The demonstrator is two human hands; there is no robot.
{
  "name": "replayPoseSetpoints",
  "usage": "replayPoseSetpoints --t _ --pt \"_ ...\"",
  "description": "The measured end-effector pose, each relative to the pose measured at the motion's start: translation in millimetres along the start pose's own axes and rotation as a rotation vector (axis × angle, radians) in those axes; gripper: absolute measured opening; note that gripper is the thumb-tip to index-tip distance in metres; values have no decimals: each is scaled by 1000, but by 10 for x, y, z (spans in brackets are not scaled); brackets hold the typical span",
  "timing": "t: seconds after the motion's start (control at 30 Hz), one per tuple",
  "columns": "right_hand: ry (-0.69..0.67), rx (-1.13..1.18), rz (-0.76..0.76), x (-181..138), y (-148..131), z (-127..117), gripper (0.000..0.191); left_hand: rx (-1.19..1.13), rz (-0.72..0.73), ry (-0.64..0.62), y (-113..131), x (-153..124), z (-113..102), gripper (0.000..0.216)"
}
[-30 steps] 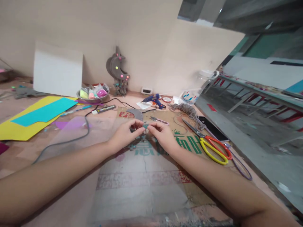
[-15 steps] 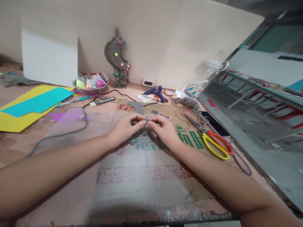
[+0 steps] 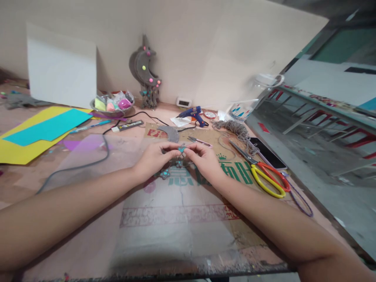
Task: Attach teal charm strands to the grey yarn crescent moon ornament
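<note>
A: Head view: big desk (image 3: pixel 29 176), cardboard sheet (image 3: pixel 182 227) on it. How far along?

B: Early, I'd guess. Left hand (image 3: pixel 152 158) and right hand (image 3: pixel 205 161) meet over the sheet, fingers pinched narrow on one teal piece (image 3: pixel 181 149). Another teal star (image 3: pixel 165 174) lies loose by the left hand.

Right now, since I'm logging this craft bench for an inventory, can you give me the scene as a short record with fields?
Left hand: pinches a small teal piece
Right hand: pinches the same piece from the other side
Surface: printed cardboard sheet
Right of the hands: yellow-and-red scissors, phone
Behind the hands: small snips, blue glue gun, grey twine
Far left: teal paper on yellow paper
</note>
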State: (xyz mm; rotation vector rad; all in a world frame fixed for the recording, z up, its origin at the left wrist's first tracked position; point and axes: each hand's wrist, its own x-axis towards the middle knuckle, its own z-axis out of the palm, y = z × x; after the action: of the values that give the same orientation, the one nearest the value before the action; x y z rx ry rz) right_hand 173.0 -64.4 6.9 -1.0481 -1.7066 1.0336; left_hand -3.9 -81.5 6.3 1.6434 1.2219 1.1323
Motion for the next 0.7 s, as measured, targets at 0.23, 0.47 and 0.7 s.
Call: replayPoseSetpoints --t 0.23,0.47,0.7 --pt "8 -19 -20 0 16 3 15 -10 74 -29 -73 11 23 32" --pt "21 75 31 1 37 -2 18 -159 138 156 -87 49 -5 19" --pt "27 150 36 -5 -8 -14 18 -70 93 207 -21 41 -61 27"
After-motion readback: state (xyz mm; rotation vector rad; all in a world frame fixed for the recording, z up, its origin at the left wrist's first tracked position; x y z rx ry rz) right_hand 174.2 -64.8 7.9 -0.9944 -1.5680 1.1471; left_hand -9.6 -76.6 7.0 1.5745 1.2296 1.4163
